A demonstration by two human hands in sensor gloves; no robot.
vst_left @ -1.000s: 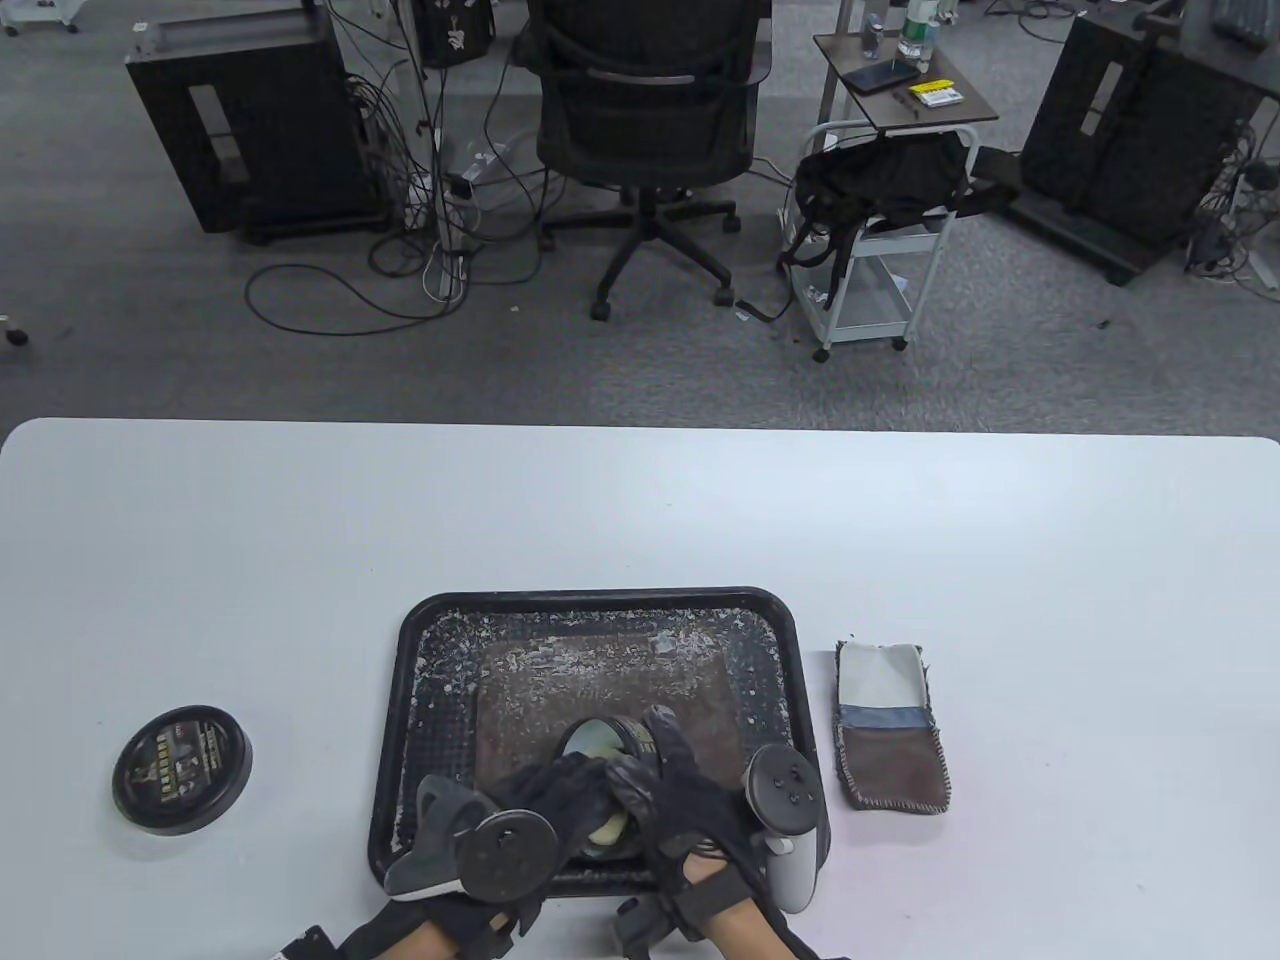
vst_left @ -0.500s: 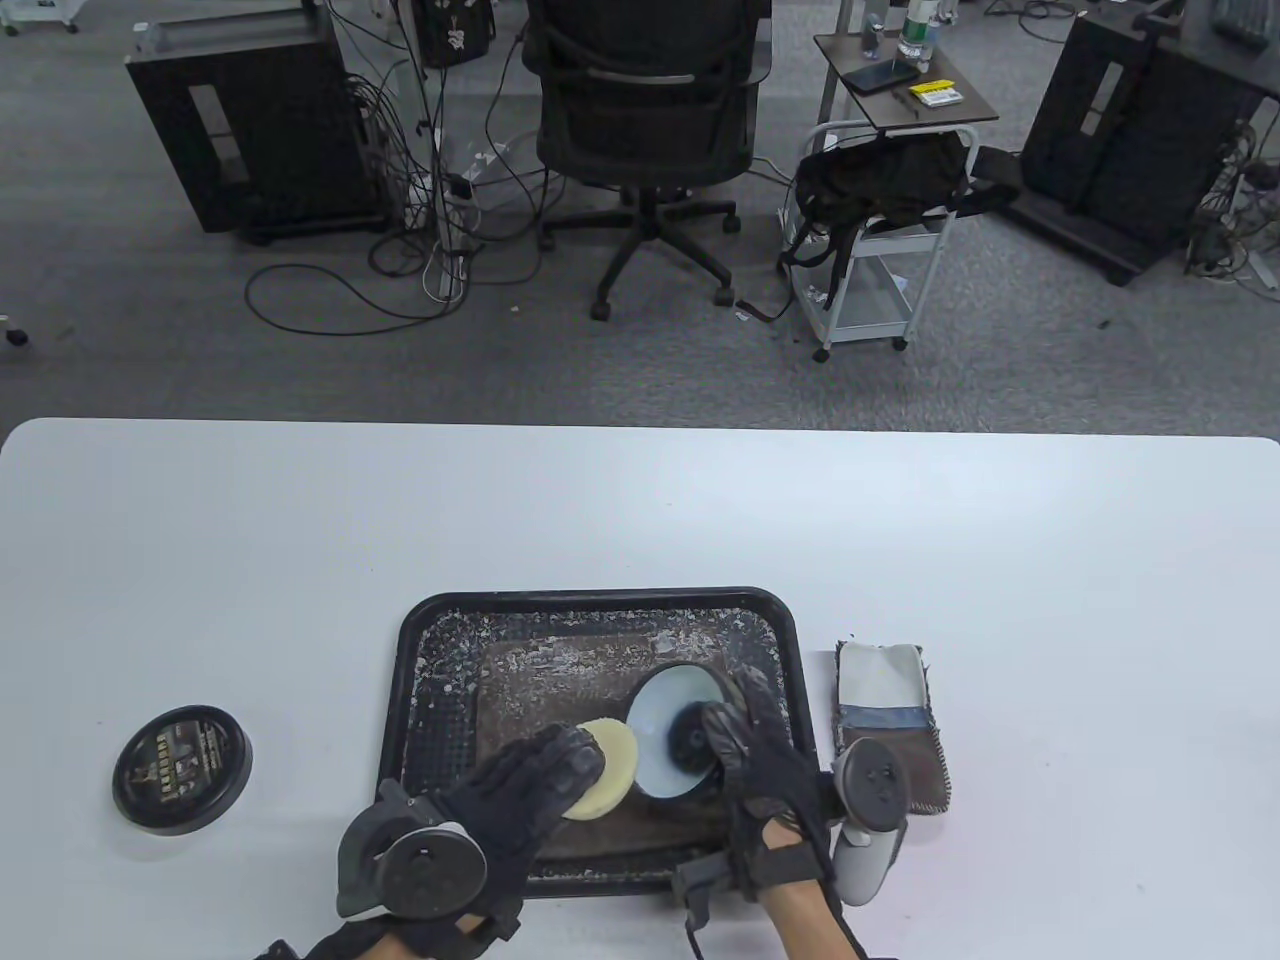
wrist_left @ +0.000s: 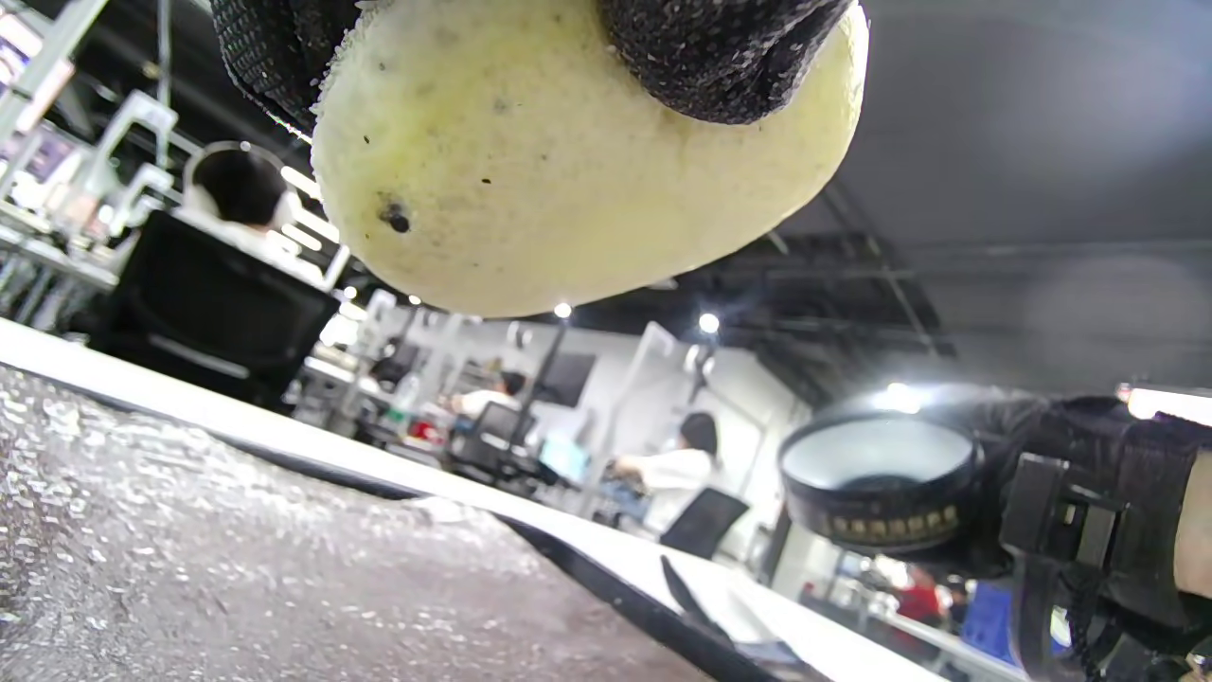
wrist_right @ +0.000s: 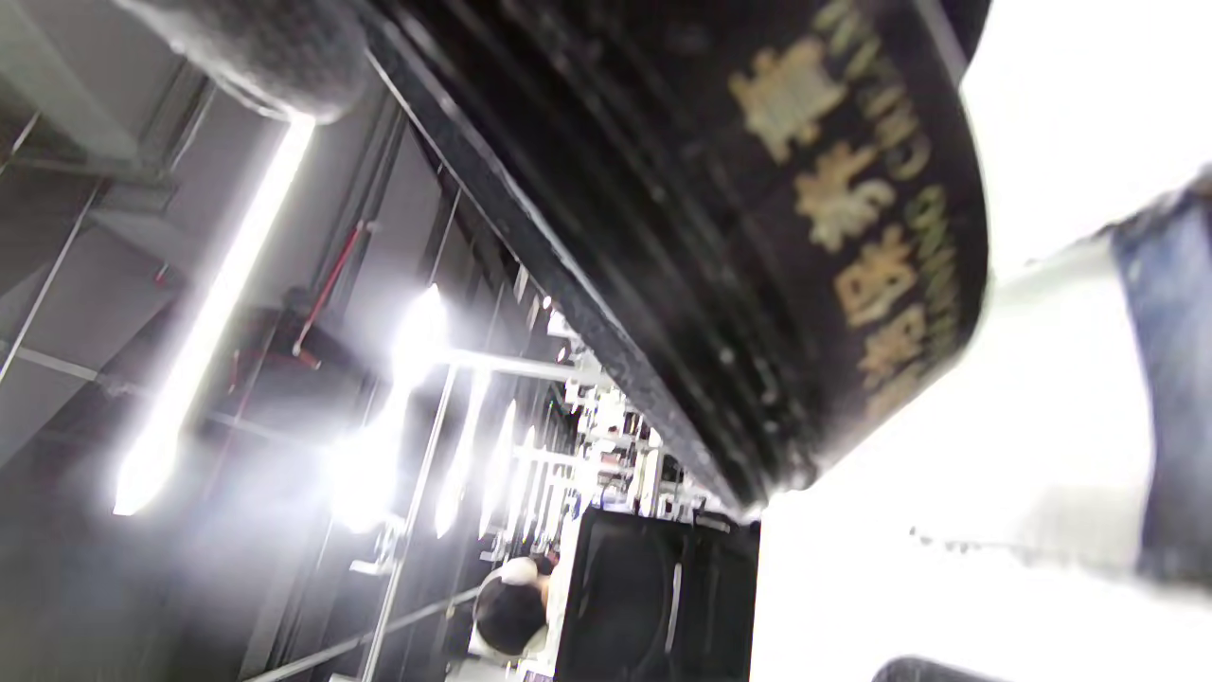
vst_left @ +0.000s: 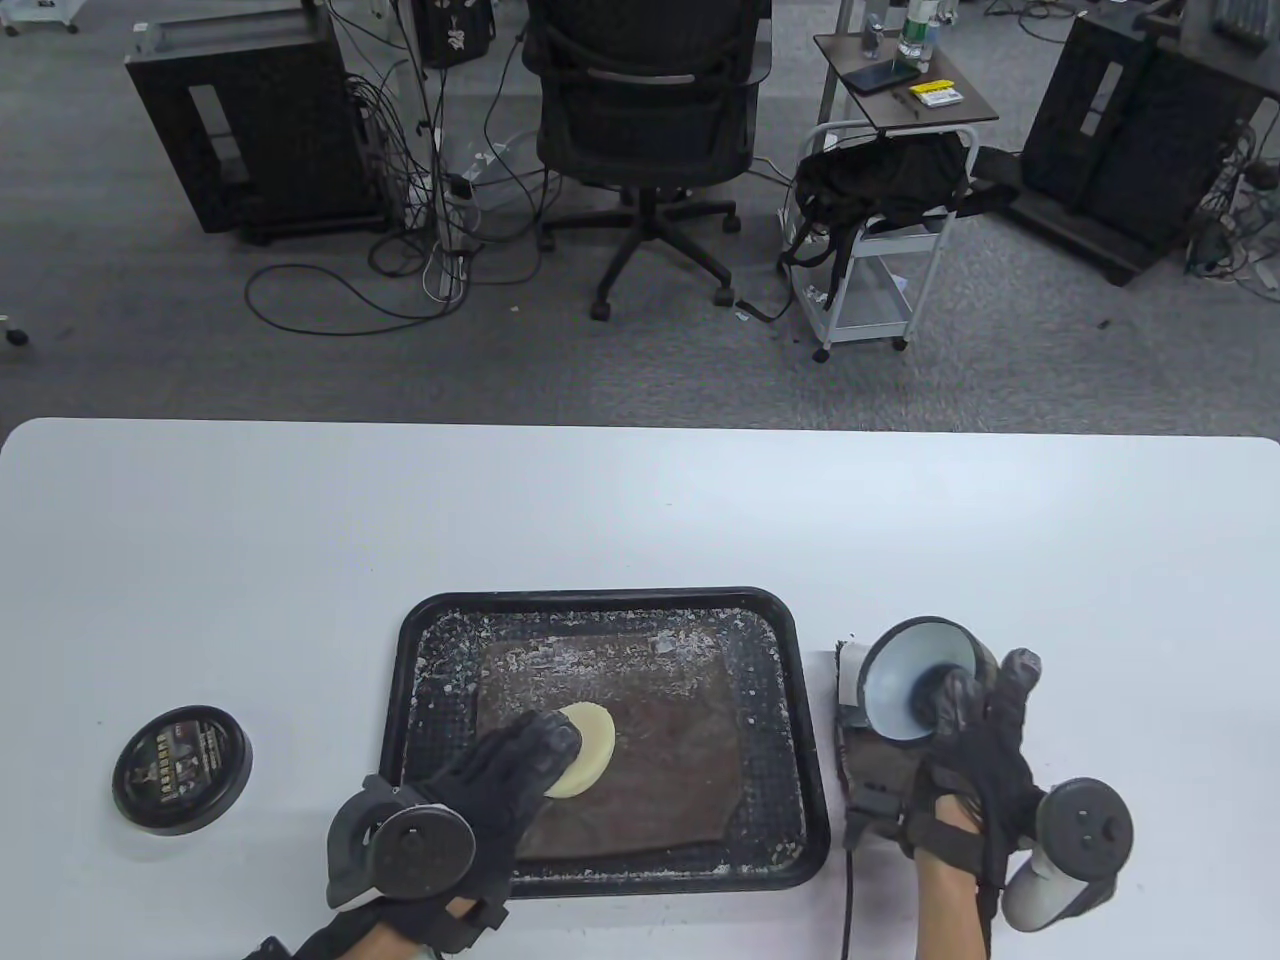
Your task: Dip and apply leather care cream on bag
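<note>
A brown leather piece (vst_left: 660, 740) lies flat in a black tray (vst_left: 600, 597). My left hand (vst_left: 510, 770) grips a round pale-yellow sponge (vst_left: 585, 745) just above the leather's left part. The left wrist view shows the sponge (wrist_left: 568, 161) clear of the leather (wrist_left: 237, 568), with fingertips (wrist_left: 720, 47) curled over its edge. My right hand (vst_left: 975, 740) holds the open cream tin (vst_left: 915, 680), tilted, to the right of the tray over a folded cloth (vst_left: 858, 755). In the right wrist view the tin's black side wall (wrist_right: 757, 208) with gold lettering fills the frame.
The tin's black lid (vst_left: 182, 770) lies on the white table, left of the tray. White flecks cover the tray floor. Beyond the table's far edge stand an office chair (vst_left: 640, 110) and a small cart (vst_left: 880, 240).
My right hand has carried the tin from over the tray out to the right, above the cloth. The left hand lifted the sponge out of the tin and moved it slightly left over the leather.
</note>
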